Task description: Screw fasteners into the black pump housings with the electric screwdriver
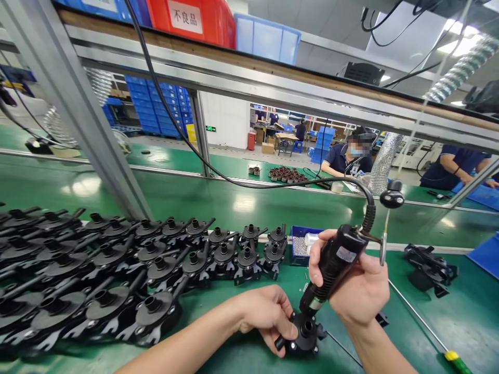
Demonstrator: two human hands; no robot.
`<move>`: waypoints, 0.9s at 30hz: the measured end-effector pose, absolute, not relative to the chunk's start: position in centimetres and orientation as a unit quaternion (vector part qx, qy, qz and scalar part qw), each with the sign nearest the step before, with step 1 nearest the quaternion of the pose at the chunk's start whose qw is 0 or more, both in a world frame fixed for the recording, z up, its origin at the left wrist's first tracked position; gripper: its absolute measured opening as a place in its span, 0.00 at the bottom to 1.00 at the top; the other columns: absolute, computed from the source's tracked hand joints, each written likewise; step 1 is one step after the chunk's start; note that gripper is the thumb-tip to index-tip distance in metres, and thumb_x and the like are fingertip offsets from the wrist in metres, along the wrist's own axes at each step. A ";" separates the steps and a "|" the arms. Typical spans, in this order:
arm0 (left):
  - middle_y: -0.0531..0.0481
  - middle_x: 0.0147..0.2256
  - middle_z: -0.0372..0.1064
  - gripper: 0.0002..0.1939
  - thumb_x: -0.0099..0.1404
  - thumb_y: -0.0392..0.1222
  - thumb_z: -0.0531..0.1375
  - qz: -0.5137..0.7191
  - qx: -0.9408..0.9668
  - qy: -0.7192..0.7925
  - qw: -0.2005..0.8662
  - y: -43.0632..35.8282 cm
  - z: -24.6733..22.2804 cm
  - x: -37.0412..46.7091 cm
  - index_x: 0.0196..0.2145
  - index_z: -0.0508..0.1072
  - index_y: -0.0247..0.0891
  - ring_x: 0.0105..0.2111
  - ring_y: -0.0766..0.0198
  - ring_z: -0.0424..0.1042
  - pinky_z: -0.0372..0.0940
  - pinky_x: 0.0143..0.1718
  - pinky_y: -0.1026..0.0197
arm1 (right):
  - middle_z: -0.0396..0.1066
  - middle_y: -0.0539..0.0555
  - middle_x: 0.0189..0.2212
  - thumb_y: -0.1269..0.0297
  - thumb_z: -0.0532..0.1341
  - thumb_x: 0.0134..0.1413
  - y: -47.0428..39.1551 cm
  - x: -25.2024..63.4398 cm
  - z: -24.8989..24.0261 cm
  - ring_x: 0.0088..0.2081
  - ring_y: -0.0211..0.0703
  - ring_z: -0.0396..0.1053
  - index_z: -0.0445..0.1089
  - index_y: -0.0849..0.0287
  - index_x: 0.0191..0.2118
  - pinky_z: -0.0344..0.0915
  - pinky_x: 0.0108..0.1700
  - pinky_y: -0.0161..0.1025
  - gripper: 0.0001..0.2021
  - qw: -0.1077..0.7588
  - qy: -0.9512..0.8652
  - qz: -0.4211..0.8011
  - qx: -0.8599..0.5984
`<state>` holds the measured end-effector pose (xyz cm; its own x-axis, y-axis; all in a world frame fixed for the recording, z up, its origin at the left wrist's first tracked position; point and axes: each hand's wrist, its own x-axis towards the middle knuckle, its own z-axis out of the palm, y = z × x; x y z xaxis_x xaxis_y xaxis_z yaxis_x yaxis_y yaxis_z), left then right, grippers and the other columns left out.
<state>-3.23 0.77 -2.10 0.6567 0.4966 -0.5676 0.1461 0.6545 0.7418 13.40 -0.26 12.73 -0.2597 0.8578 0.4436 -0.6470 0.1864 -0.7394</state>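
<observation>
My right hand (364,285) is wrapped round a black electric screwdriver (337,259), tilted with its tip down on a black plastic pump housing (306,337). The tool hangs from a cord and a metal hook at its top. With thumb and fingers, my left hand (268,317) grips the housing by its side, near the short pipe, against the green bench. Screw heads show on the housing's rim; the driver's bit itself is hidden. Just behind stands a blue box (302,259) with small screws in it, and a few loose screws (305,284) lie in front.
Rows of similar black housings (156,306) fill the left of the bench. At right lie more black parts (429,267) and a long screwdriver with a green-yellow handle (456,361). A metal post (78,104) rises at left. A co-worker (349,156) sits across the bench.
</observation>
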 end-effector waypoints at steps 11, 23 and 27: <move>0.44 0.25 0.78 0.22 0.34 0.44 0.82 0.115 0.434 0.362 0.817 0.8 -2.6 -3.5 0.25 0.81 0.32 0.20 0.58 0.79 0.80 0.23 0.61 | 0.78 0.58 0.34 0.43 0.62 0.62 -1.4 12.8 11.9 0.25 0.44 0.70 0.81 0.57 0.50 0.64 0.27 0.39 0.24 0.569 -0.503 0.642 -0.106; 0.47 0.24 0.76 0.11 0.43 0.34 0.75 0.132 0.453 0.395 0.788 0.2 -1.1 -3.5 0.24 0.78 0.32 0.21 0.60 0.79 0.78 0.22 0.64 | 0.77 0.49 0.33 0.75 0.68 0.60 -1.7 11.2 10.9 0.25 0.38 0.71 0.73 0.52 0.48 0.68 0.25 0.35 0.14 0.620 -0.671 0.346 -0.216; 0.50 0.22 0.75 0.13 0.47 0.36 0.77 0.132 0.466 0.401 0.778 0.1 -1.2 -3.5 0.23 0.76 0.34 0.19 0.61 0.77 0.79 0.22 0.61 | 0.78 0.49 0.36 0.73 0.67 0.64 -2.0 10.9 11.0 0.24 0.37 0.73 0.71 0.49 0.49 0.72 0.26 0.36 0.13 0.592 -0.671 0.397 -0.204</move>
